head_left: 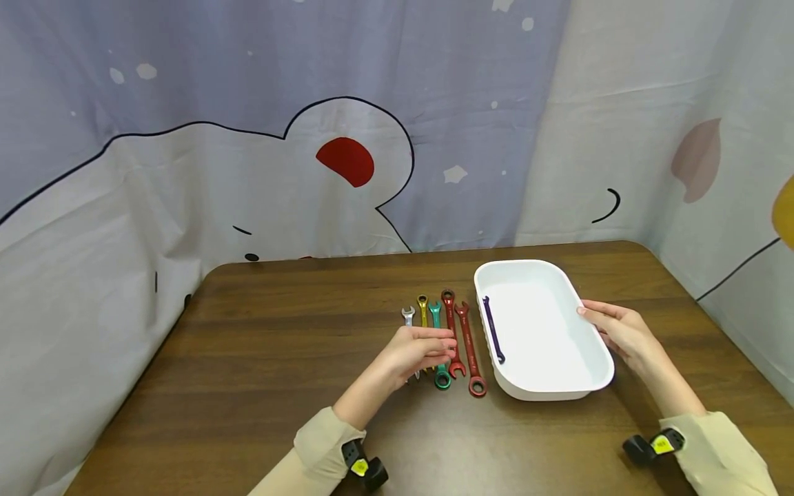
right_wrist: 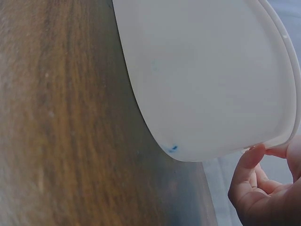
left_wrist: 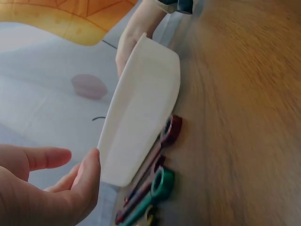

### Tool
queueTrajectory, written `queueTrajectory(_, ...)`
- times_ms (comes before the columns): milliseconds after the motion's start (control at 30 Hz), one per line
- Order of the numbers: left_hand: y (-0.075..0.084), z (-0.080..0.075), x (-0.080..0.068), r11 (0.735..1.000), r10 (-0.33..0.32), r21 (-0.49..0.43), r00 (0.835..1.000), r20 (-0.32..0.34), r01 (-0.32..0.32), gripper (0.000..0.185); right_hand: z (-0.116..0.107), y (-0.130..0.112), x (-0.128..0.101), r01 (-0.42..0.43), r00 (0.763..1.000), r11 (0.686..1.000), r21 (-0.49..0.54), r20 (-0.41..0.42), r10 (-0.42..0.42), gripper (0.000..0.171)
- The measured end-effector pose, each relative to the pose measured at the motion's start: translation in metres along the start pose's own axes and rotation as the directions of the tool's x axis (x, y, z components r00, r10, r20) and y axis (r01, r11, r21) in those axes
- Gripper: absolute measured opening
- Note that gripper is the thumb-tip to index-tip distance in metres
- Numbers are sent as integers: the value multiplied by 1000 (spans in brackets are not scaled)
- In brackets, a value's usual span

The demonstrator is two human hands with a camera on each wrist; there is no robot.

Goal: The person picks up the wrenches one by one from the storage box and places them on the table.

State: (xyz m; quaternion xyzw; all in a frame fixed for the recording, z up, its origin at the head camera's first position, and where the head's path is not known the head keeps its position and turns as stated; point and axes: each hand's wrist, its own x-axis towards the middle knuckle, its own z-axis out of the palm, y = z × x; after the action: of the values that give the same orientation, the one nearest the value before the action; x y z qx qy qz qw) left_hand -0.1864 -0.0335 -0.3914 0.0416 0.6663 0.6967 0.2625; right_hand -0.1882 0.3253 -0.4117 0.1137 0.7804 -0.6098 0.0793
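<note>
A row of coloured wrenches lies on the brown table (head_left: 260, 372): silver (head_left: 407, 315), yellow (head_left: 423, 305), green (head_left: 441, 375), red (head_left: 449, 303) and a longer red one (head_left: 471, 355). My left hand (head_left: 434, 348) hovers over their middle with relaxed fingers and holds nothing; the left wrist view shows its fingers (left_wrist: 47, 188) empty above the green wrench (left_wrist: 162, 183). To the right stands a white tray (head_left: 546, 393) with a purple wrench (head_left: 493, 329) inside. My right hand (head_left: 611, 324) holds the tray's right rim, fingertips (right_wrist: 251, 157) under the lip of the tray (right_wrist: 207, 75).
A printed curtain (head_left: 310, 138) hangs behind and to both sides of the table. The tray (left_wrist: 141, 113) stands close beside the wrench row. Bare wood lies to the left and along the front edge.
</note>
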Motion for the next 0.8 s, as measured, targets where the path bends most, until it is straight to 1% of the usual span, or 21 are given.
queueTrajectory(67,1,5,1,1000,10,2,1000,14,-10,33,0,0,0,1,1000,1000,12,2,-1,57)
queueTrajectory(133,3,9,3,1000,16,3,1000,23,-16,33,0,0,-1,4,1000,1000,21,1,-4,55)
queueTrajectory(167,3,11,4,1000,19,4,999,26,-19,33,0,0,-1,4,1000,1000,21,2,-4,56)
queueTrajectory(300,6,19,7,1000,16,-9,999,27,-16,32,0,0,0,9,1000,1000,-2,-3,-9,68)
queueTrajectory(367,7,23,8,1000,17,-15,999,27,-17,32,0,0,0,6,1000,1000,-3,-2,-6,67)
queueTrajectory(433,8,26,9,1000,19,-21,999,31,-19,33,0,0,0,4,1000,1000,8,-1,-4,61)
queueTrajectory(567,10,31,11,999,19,-30,999,37,-18,32,-1,0,-1,2,1000,999,39,3,-2,34)
queueTrajectory(600,10,32,12,999,16,-33,999,38,-14,32,-1,0,-1,3,1000,999,40,3,-3,30)
queueTrajectory(633,10,33,13,999,15,-30,999,36,-14,31,-1,0,-1,3,1000,999,38,3,-3,29)
queueTrajectory(667,11,34,14,1000,13,-29,999,34,-12,31,-1,0,-1,3,1000,999,35,2,-3,30)
queueTrajectory(700,11,35,14,1000,14,-27,999,35,-13,31,-1,0,-1,3,1000,1000,28,1,-3,35)
queueTrajectory(800,11,37,17,1000,8,-20,999,32,-8,31,0,0,-1,3,1000,1000,1,-4,-3,55)
